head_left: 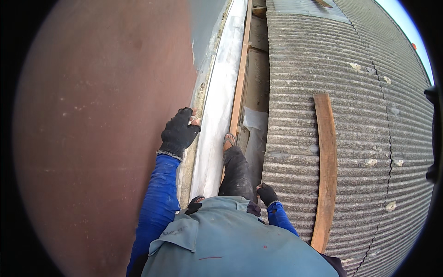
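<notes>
My left hand (181,131), in a dark fingerless glove, has its fingers curled over the pale, rough edge (187,173) of the reddish-brown wall on my left. A white strip (217,92) runs just right of that edge, beside a narrow timber (241,69). My right hand (266,194), also gloved, is closed low beside the edge of the grey corrugated roofing (290,129); I cannot make out what, if anything, it holds. My sandalled foot (229,139) is on or beside the timber, its leg over the gap.
A long, slightly bowed plank (326,171) lies on the corrugated roofing to my right. Farther up is a lighter sheet (304,9). The dark gap (258,78) between strip and roofing holds a loose translucent sheet (254,120). A sliver of sky shows at upper right.
</notes>
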Demonstrator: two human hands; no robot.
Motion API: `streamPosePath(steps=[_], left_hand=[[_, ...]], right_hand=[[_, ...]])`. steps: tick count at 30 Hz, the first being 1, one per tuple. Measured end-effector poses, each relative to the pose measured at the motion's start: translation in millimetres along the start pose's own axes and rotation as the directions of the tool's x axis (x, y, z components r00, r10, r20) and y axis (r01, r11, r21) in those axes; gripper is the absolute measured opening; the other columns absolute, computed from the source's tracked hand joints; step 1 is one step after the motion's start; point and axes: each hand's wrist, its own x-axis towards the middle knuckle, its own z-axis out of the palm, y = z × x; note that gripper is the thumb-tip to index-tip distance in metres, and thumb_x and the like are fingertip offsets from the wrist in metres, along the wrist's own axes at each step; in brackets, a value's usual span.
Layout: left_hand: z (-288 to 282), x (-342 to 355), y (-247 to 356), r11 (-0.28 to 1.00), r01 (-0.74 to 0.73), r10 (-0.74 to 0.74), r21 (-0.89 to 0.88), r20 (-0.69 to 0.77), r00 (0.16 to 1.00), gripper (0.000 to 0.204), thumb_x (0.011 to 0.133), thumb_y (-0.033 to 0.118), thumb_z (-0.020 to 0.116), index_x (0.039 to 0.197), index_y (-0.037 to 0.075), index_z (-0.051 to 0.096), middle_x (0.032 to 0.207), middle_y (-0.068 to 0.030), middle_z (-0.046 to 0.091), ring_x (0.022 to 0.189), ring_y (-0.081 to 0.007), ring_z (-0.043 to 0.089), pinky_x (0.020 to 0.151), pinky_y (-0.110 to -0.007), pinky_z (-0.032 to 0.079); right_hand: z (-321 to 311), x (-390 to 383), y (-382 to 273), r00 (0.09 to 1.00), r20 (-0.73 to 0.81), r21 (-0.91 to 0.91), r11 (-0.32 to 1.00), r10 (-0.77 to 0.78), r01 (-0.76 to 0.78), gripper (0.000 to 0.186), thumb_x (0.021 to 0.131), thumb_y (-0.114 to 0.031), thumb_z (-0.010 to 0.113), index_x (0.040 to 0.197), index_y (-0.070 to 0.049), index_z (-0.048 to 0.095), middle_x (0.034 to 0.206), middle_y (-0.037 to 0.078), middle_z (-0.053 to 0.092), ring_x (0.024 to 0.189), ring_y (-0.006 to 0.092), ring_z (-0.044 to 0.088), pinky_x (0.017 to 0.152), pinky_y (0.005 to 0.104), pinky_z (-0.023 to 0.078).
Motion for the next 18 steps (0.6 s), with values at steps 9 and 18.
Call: streamPosePath(steps=[9,18], left_hand=[[-36.1,159.9,41.1,0.662,-0.525,0.644,0.535,-0.048,0.763,0.031,0.079,0.007,0.067,0.110,0.005,0.064,0.094,-0.0110,0.064,0.085,-0.0287,0.063,0.077,-0.042,0.050],[-29.2,162.9,40.6,0.732,-0.340,0.476,0.591,-0.087,0.875,0.037,0.071,0.003,0.065,0.108,0.006,0.065,0.089,-0.0088,0.064,0.082,-0.0281,0.064,0.072,-0.042,0.050]], right_hand=[[-183.9,211.0,-210.1,0.973,-0.117,0.057,0.977,-0.197,0.204,0.033,0.090,-0.027,0.060,0.105,0.002,0.062,0.081,0.010,0.067,0.076,0.0193,0.064,0.072,0.0337,0.049],[-275.1,245.6,-265.4,0.985,-0.171,0.172,0.985,-0.002,0.032,0.032,0.091,-0.023,0.059,0.107,0.005,0.062,0.086,0.011,0.067,0.073,0.0171,0.064,0.067,0.0316,0.052]])
